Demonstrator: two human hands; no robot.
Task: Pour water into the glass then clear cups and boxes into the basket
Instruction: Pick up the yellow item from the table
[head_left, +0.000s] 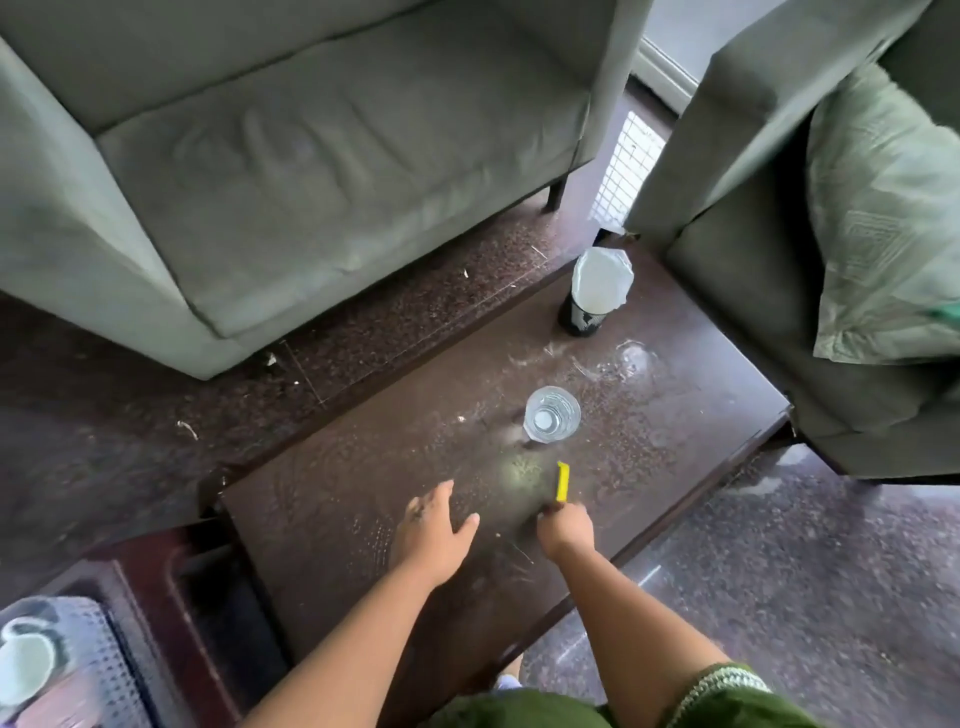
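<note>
Head view: the glass (551, 421) stands mid-table (322, 530), apparently holding water, so pouring looks done. Left hand (431, 525) lies flat, fingers spread. Right hand (566, 527) grips a yellow item (562, 481). The basket (78, 670), near left, holds a cup (26, 662); clearing seems nearly finished.

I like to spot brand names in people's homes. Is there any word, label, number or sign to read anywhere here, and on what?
None can be read.
Dark container with the white liner, at the table's far end: pale markings on its side, too blurred to read.
Yellow thing gripped by the right hand: no print shows.
Glass, basket and the cup in it: no lettering shows.
</note>
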